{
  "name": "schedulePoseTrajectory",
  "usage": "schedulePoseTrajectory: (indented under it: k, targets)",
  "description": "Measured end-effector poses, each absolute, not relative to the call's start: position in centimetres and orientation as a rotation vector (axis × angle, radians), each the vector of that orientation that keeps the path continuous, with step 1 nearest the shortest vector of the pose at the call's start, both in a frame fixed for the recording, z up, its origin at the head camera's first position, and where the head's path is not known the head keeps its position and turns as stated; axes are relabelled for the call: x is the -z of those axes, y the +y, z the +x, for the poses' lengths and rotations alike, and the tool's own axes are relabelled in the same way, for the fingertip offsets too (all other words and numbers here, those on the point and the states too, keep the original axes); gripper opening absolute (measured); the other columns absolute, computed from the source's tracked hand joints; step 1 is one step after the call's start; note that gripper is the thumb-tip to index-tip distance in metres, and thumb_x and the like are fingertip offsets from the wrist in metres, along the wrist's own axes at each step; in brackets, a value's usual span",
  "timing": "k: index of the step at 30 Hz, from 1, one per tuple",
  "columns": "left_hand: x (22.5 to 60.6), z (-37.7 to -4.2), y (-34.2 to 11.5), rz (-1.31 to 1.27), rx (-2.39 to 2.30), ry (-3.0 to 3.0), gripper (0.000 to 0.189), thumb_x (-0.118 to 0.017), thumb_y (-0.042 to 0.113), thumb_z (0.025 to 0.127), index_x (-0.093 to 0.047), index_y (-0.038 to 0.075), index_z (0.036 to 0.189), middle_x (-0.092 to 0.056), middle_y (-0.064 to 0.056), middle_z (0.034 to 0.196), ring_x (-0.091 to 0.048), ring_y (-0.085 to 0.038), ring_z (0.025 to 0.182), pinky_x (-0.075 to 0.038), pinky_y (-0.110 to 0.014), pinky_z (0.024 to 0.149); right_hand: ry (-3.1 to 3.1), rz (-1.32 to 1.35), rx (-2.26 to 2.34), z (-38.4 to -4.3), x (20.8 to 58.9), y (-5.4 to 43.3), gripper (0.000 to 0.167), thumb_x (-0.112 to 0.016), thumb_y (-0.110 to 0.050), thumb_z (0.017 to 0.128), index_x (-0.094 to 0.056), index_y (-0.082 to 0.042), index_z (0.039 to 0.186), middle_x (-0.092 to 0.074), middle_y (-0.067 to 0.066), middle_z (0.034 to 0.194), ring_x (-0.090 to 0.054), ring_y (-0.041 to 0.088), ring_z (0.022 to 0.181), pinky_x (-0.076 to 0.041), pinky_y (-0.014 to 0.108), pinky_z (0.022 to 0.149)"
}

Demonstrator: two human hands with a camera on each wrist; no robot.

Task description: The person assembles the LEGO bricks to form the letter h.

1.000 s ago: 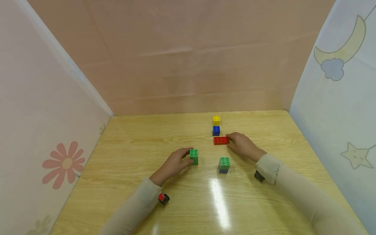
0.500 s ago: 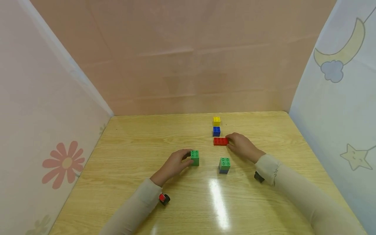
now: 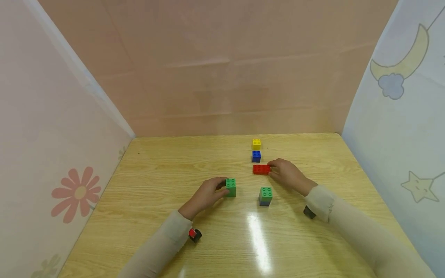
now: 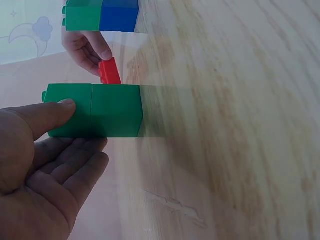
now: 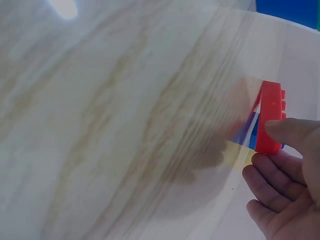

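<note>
My left hand (image 3: pixel 207 193) holds a stack of two green bricks (image 4: pixel 116 111), its thumb on the near side and its fingers around the far side. The stack stands upright on the table. At the right, my right hand (image 3: pixel 288 172) pinches the right end of a long red brick (image 3: pixel 260 169) between thumb and fingers. In the right wrist view the red brick's held end is tilted up off the table, with a gap under it. Between the hands, nearer the person, stands a green brick on a blue one (image 3: pixel 265 195), untouched.
Behind the red brick a small blue brick (image 3: pixel 256 156) stands on the wooden table (image 3: pixel 180 154), with a yellow brick (image 3: pixel 256 144) behind it. Fabric walls (image 3: pixel 222 77) enclose the table's back and sides. Light glares off the table's front part.
The red brick has shifted slightly toward the person with my right hand, widening its gap to the blue brick. My left hand stays at the green stack.
</note>
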State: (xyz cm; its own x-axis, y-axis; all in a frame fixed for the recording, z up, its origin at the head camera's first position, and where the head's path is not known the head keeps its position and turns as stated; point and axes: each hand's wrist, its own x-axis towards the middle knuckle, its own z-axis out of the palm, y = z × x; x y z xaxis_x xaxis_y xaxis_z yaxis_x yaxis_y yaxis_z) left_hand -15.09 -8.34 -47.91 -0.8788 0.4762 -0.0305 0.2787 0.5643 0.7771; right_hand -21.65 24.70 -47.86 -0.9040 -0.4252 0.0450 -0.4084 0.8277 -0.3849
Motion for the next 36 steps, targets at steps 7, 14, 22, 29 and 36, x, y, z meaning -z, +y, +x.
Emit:
schedulePoseTrajectory:
  k: [7, 14, 22, 29, 36]
  targets:
    - [48.0, -15.1, -8.0, 0.634, -1.216, 2.555, 0.048, -0.064, 0.026, 0.096, -0.052, 0.003, 0.137, -0.060, -0.010, 0.127, -0.059, -0.022, 0.117, -0.049, -0.033, 0.097, 2.949, -0.636, 0.720, -20.6, 46.9, 25.0, 0.037, -0.069, -0.021, 0.092, -0.063, -0.002, 0.123, -0.065, 0.014, 0.119, -0.060, 0.034, 0.109, -0.048, 0.053, 0.094]
    - [47.7, -15.0, -7.7, 0.612, -1.214, 2.545, 0.049, -0.064, 0.027, 0.096, -0.052, 0.002, 0.138, -0.059, -0.011, 0.130, -0.059, -0.025, 0.118, -0.049, -0.034, 0.096, 2.955, -0.651, 0.775, -19.6, 45.9, 25.1, 0.037, -0.069, -0.021, 0.092, -0.062, -0.004, 0.125, -0.063, 0.013, 0.121, -0.059, 0.035, 0.110, -0.048, 0.053, 0.094]
    - [47.7, -15.1, -7.4, 0.627, -1.216, 2.530, 0.050, -0.064, 0.026, 0.096, -0.052, 0.002, 0.138, -0.059, -0.010, 0.131, -0.058, -0.023, 0.119, -0.048, -0.033, 0.097, 2.976, -0.676, 0.813, -18.3, 44.4, 24.7, 0.039, -0.069, -0.027, 0.092, -0.063, -0.007, 0.124, -0.063, 0.009, 0.122, -0.059, 0.033, 0.110, -0.049, 0.052, 0.093]
    - [47.9, -15.2, -6.9, 0.621, -1.207, 2.500, 0.050, -0.063, 0.030, 0.096, -0.053, 0.005, 0.138, -0.059, -0.008, 0.132, -0.058, -0.022, 0.119, -0.049, -0.032, 0.097, 2.966, -0.727, 0.864, -17.1, 43.2, 23.9, 0.036, -0.070, -0.030, 0.091, -0.064, -0.010, 0.121, -0.064, 0.005, 0.120, -0.060, 0.031, 0.110, -0.050, 0.049, 0.092]
    - [48.1, -14.9, -6.1, 0.653, -1.196, 2.504, 0.048, -0.064, 0.031, 0.096, -0.056, 0.005, 0.135, -0.060, -0.007, 0.131, -0.058, -0.022, 0.119, -0.049, -0.030, 0.095, 2.985, -0.784, 0.899, -16.0, 42.9, 23.6, 0.035, -0.072, -0.029, 0.090, -0.065, -0.010, 0.119, -0.065, 0.004, 0.116, -0.062, 0.030, 0.106, -0.051, 0.049, 0.089]
